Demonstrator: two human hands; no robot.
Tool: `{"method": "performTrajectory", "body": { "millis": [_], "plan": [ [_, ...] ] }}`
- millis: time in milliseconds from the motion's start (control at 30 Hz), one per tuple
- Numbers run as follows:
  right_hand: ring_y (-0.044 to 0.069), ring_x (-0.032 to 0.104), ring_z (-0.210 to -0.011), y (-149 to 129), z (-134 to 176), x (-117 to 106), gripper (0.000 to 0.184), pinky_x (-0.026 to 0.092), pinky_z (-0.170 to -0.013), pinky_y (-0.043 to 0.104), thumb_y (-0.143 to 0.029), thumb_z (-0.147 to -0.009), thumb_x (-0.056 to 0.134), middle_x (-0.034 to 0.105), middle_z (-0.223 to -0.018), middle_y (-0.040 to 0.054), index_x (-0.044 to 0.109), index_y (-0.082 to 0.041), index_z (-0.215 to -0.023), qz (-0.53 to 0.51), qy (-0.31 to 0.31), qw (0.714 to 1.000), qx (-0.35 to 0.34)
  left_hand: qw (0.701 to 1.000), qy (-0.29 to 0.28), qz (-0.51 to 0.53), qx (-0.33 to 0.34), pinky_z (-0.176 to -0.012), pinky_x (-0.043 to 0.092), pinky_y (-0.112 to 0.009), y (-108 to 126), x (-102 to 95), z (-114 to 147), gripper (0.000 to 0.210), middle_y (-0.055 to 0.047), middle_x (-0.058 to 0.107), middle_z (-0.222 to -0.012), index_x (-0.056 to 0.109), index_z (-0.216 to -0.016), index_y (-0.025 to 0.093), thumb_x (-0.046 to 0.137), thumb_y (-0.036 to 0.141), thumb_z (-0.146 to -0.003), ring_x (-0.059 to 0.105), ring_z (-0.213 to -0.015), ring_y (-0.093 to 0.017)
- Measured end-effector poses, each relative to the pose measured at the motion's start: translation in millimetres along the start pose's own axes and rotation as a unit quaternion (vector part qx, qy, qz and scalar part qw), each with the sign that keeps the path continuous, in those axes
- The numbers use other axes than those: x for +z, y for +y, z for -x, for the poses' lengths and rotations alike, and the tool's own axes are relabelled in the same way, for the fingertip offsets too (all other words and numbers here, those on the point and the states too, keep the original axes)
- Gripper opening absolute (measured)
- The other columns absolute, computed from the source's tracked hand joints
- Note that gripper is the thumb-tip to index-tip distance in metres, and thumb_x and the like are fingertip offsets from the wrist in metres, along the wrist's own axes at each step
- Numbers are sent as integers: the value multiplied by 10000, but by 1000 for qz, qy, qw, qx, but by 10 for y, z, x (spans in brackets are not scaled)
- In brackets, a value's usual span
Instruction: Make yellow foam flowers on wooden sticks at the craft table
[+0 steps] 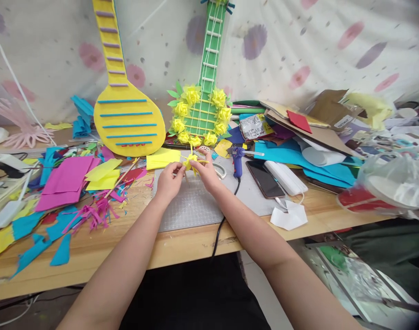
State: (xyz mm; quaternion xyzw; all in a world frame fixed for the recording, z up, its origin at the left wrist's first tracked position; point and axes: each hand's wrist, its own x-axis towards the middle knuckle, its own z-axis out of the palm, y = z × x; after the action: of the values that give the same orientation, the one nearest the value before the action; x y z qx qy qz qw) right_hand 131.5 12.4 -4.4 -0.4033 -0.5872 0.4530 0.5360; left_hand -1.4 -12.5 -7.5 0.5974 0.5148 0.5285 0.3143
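A small yellow paper flower [190,160] is held between both hands above the grey cutting mat [190,208]. My left hand [168,181] pinches it from the left, thumb and index finger together. On the other side, my right hand [208,171] grips it with bent fingers; thin yellow strips stick out around the fingertips. Scissors [221,171] lie partly hidden beside my right hand. A purple hot glue gun [237,160] rests just right of them, its black cord crossing the mat. Yellow paper sheets [162,158] lie behind my left hand.
Behind stand a yellow lute-shaped craft [129,119] and a green one [207,98] ringed with yellow flowers. Magenta paper [67,181] and scraps cover the left. A phone [264,178], white power bank [287,178], blue sheets [319,172] and a bagged red bucket [361,198] occupy the right.
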Motion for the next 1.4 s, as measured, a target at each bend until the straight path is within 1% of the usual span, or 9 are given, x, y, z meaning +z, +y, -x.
{"method": "performTrajectory", "body": {
  "millis": [133,233,367,633,833,967,1100,1233,1400],
  "plan": [
    [103,566,-729,-68,41,16,527,469,-719,271,-322,-676,586,537,-862,-8,332,-247,-1133,-68,19,997,33,993,17,95,-72,-583,468,-230,31,55,13,254,-33,624,-736,645,-776,169,619,402,-679,575,-666,-126],
    [102,553,-690,-69,47,31,490,459,-690,264,-287,-665,576,529,-787,-31,354,-238,-1099,-78,22,996,36,976,46,162,-136,-569,480,-235,85,58,10,292,-44,650,-781,670,-797,164,678,389,-611,588,-697,-137],
    [109,539,-679,-32,44,47,452,446,-667,263,-274,-669,560,526,-770,-31,360,-229,-1072,-72,14,997,31,954,69,218,-192,-533,466,-224,141,41,6,292,-31,651,-769,676,-769,164,716,363,-558,540,-616,-100],
    [108,525,-704,-38,74,92,422,446,-703,269,-256,-663,540,504,-806,-26,350,-233,-1039,-89,-2,996,8,951,84,222,-198,-491,428,-200,177,64,8,248,-16,625,-692,631,-716,163,719,332,-557,538,-606,-105],
    [120,529,-758,-28,69,78,411,451,-722,276,-243,-671,531,500,-842,-14,359,-242,-1044,-58,-18,998,-4,911,47,323,-253,-553,462,-233,175,52,-13,310,7,592,-687,566,-700,161,757,318,-513,560,-647,-110],
    [143,550,-851,-57,86,17,446,461,-779,312,-193,-650,501,528,-936,11,379,-242,-1076,-60,-67,996,-22,908,54,326,-259,-568,467,-240,155,36,-23,307,-5,607,-707,561,-708,156,758,304,-525,562,-639,-108],
    [154,570,-882,-58,89,-18,464,490,-763,335,-160,-645,467,568,-996,24,389,-256,-1093,-76,-114,990,-15,912,68,312,-258,-578,467,-246,155,32,-25,283,6,603,-690,556,-712,161,742,308,-557,558,-600,-98],
    [142,596,-813,14,46,6,473,512,-699,312,-188,-639,565,601,-950,12,365,-271,-1060,-92,-111,990,-1,906,65,321,-268,-601,474,-257,179,26,-27,283,19,593,-655,550,-713,163,744,304,-564,552,-572,-89],
    [138,612,-768,99,-9,28,471,510,-690,305,-229,-629,620,610,-884,-4,371,-261,-1027,-82,-71,994,-5,902,50,324,-283,-559,459,-239,186,31,-24,290,22,579,-616,550,-700,162,757,303,-553,537,-545,-85]
  ]
}}
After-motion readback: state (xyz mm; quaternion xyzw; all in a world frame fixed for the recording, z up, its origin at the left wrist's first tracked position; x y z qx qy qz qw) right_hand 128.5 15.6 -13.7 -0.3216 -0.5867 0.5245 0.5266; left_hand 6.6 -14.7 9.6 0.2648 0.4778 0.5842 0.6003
